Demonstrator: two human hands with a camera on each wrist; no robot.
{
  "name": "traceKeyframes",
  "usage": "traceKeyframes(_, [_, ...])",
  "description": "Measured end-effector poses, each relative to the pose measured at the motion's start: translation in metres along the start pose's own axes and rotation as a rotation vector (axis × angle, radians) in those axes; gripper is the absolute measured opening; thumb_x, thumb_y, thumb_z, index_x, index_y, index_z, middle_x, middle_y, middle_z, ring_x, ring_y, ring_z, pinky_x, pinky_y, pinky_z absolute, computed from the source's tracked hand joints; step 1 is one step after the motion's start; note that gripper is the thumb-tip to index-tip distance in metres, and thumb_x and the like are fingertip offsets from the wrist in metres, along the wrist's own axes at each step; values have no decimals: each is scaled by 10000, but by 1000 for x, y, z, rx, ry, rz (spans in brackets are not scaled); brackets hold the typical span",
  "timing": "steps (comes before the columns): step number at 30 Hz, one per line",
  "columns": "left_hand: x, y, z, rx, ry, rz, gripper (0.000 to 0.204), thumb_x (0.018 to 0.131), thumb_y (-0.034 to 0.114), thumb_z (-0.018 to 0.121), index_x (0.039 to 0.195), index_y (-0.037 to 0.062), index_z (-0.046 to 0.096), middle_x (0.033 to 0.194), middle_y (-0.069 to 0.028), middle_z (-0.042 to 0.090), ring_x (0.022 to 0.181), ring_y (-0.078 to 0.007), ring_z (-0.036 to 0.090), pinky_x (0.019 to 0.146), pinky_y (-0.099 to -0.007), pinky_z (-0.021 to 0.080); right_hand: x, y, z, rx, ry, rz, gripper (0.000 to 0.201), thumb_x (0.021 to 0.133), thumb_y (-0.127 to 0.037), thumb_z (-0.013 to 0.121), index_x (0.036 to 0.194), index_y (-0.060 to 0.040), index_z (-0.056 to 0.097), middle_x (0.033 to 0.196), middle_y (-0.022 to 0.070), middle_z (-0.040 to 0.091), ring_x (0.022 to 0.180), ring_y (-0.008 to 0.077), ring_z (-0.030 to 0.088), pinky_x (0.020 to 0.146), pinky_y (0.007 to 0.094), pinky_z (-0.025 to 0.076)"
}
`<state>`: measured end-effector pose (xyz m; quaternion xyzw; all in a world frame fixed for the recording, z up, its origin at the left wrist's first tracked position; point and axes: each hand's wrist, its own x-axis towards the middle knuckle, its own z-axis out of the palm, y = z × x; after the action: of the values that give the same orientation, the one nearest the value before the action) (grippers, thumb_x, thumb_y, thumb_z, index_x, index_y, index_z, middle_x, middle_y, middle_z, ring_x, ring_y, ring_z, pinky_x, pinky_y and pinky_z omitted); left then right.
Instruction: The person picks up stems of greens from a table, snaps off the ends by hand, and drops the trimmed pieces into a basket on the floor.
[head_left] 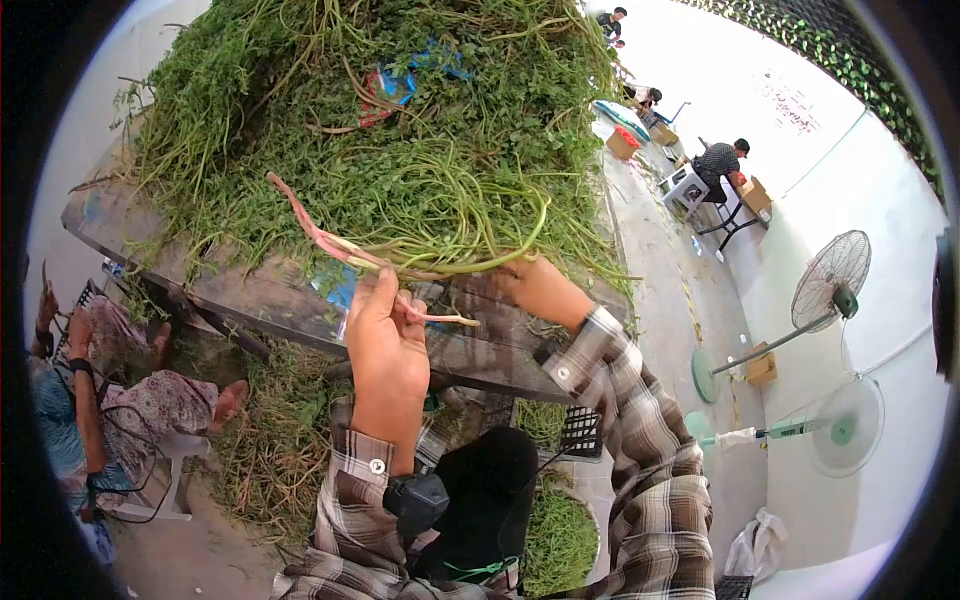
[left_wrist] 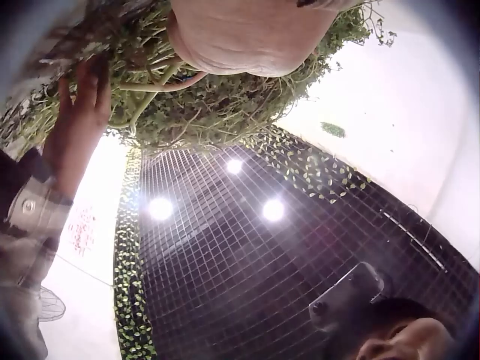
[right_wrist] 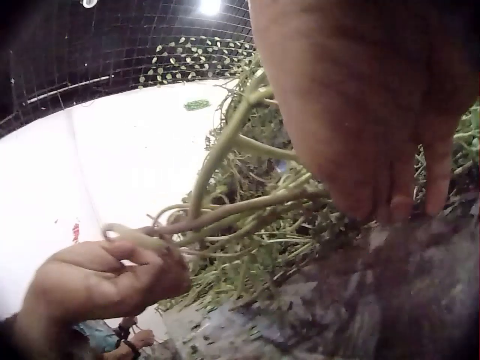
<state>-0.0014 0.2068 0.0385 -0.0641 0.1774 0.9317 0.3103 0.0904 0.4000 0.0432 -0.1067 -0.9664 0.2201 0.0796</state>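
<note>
In the head view my left hand pinches a bundle of green stems with a long pink root end pointing up and left; a shorter pink piece sticks out below the fingers. The right wrist view has the left hand curled round the stem ends. My right hand is at the bundle's right part, its fingers blurred. From the left wrist, the right hand's fingers look extended beside the stems; whether they grip any cannot be told.
A large heap of leafy greens covers most of the dark table. More stems lie on the floor below. A seated person is at the left. A black crate and standing fans are at the right.
</note>
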Motion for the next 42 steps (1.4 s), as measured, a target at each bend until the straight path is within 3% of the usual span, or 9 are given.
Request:
traceKeyframes(2, [0, -1, -1, -3, 25, -9, 49, 894, 81, 538, 930, 52, 520, 653, 0, 467, 560, -91, 443, 501, -231, 379, -14, -12, -2, 77, 161, -142, 235, 812, -110, 505, 1005, -3, 584, 921, 194, 585, 856, 373, 558, 780, 398, 461])
traceKeyframes(10, [-2, -1, -4, -17, -5, -6, 48, 884, 72, 552, 916, 46, 526, 650, 7, 461, 566, -90, 437, 511, -231, 379, -99, -14, -38, 103, -177, 268, 171, 824, -132, 505, 868, 29, 545, 668, 197, 527, 625, 364, 514, 616, 410, 431])
traceKeyframes(13, [-1, -3, -7, -8, -36, -5, 52, 882, 72, 557, 919, 48, 530, 665, 10, 465, 573, -85, 435, 512, -230, 374, -114, 6, -32, 222, -251, 379, 174, 836, -140, 510, 935, 2, 528, 683, 76, 535, 627, 154, 525, 569, 307, 432])
traceKeyframes(18, [0, -5, -8, 13, -28, 10, 58, 885, 66, 548, 940, 49, 536, 728, 1, 506, 604, -88, 473, 538, -234, 413, -96, 33, -33, -118, -107, 239, 214, 809, -147, 532, 946, 6, 474, 824, 213, 532, 797, 393, 524, 706, 424, 420])
traceKeyframes(22, [4, -6, -6, 95, 59, 54, 204, 889, 62, 530, 1092, 39, 525, 916, -12, 545, 765, -88, 526, 636, -218, 446, -75, 59, -35, -159, 46, 115, 230, 801, -157, 539, 961, 2, 492, 866, 212, 515, 842, 383, 520, 720, 435, 408])
traceKeyframes(26, [0, 1, 0, 261, 8, 147, 374, 889, 53, 498, 1260, 36, 456, 1107, -30, 526, 961, -86, 489, 798, -232, 396, -64, 51, -58, -73, -27, 359, 193, 802, -162, 536, 852, 24, 554, 738, 157, 561, 703, 316, 552, 654, 394, 440])
traceKeyframes(30, [1, 7, 0, 380, -19, 156, 391, 885, 58, 479, 1273, 28, 439, 1135, -31, 507, 995, -88, 465, 864, -246, 351, -53, 62, -69, 201, 303, 532, 198, 808, -163, 514, 830, 16, 597, 600, 79, 543, 579, 161, 551, 571, 318, 455])
traceKeyframes(35, [4, 10, -2, 517, -89, 159, 467, 864, 46, 473, 1320, -3, 384, 1237, -42, 468, 1091, -122, 442, 911, -292, 339, -27, 118, -75, 12, 453, 545, 305, 763, -166, 522, 1019, -40, 631, 931, 257, 619, 896, 386, 594, 795, 390, 464])
traceKeyframes(42, [4, 10, -1, 636, -93, 273, 543, 829, 19, 502, 1346, 7, 337, 1354, -113, 339, 1263, -209, 316, 1053, -350, 224, 5, 188, -52, -352, 295, 583, 413, 761, -151, 500, 1157, -42, 547, 1067, 260, 574, 1006, 376, 554, 855, 431, 450])
